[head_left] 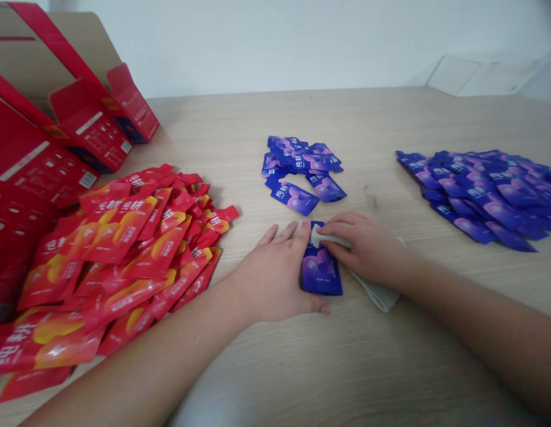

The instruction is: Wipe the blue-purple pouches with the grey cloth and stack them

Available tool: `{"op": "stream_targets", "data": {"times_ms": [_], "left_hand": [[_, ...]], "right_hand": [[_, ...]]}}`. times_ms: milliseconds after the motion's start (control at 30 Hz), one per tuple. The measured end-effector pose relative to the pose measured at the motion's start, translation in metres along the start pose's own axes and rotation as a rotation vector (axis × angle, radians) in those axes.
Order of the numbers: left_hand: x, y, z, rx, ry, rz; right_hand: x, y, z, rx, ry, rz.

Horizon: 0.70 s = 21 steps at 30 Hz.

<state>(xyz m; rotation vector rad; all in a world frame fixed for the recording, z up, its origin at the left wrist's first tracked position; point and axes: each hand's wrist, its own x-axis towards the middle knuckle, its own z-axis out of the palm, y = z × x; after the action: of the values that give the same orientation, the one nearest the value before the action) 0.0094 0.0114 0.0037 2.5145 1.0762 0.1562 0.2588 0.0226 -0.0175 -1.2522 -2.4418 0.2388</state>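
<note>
At the far left stood flat red cardboard boxes [79, 127], their flaps open and printed with small white marks. Just near of them a loose heap of red packets [124, 249] spread across the left of the table: glossy foil sachets, rectangular, with orange and yellow patches and white lettering, overlapping one another at all angles.

The table [368, 367] itself was pale wood-grain laminate, smooth and matt.

Near the middle, the left hand [275, 276] lay flat and open, palm down, fingers spread and pointing away, its thumb side pressed against the left edge of a purple packet [320, 270]. That packet was a shiny blue-violet foil sachet with a pinkish glow on its face, lying flat on the table between the two hands, near the person. Farther off behind it sat a small pile of purple packets [299, 169] of the same kind, a few of them fanned out toward the near side.

The right hand [368, 246] was curled, its fingers pinching a white cloth [377, 290] and holding the cloth's end down on the top of the single purple packet. The cloth was soft and folded, running under the hand and out to the near right.

At the far right, a wide spread of purple packets [484, 193] lay overlapping in rough rows.
</note>
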Motion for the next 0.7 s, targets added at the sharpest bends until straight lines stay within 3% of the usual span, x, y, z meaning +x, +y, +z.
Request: {"op": "stream_targets", "data": {"times_ms": [100,167,367,700], "left_hand": [[-0.001,-0.001,0.0,-0.001,-0.004,-0.002],[-0.001,-0.001,0.0,-0.016,0.008,-0.002],[0.0,-0.003,0.0,-0.038,-0.003,0.027],[0.0,-0.004,0.003,-0.021,0.013,0.016]], "right_hand": [[-0.003,0.0,-0.003,0.016,0.106,0.12],[-0.007,-0.008,-0.009,0.083,0.119,0.122],[-0.015,-0.042,-0.028,0.338,-0.306,-0.185],[0.003,-0.004,-0.006,0.059,-0.057,0.008]]}}
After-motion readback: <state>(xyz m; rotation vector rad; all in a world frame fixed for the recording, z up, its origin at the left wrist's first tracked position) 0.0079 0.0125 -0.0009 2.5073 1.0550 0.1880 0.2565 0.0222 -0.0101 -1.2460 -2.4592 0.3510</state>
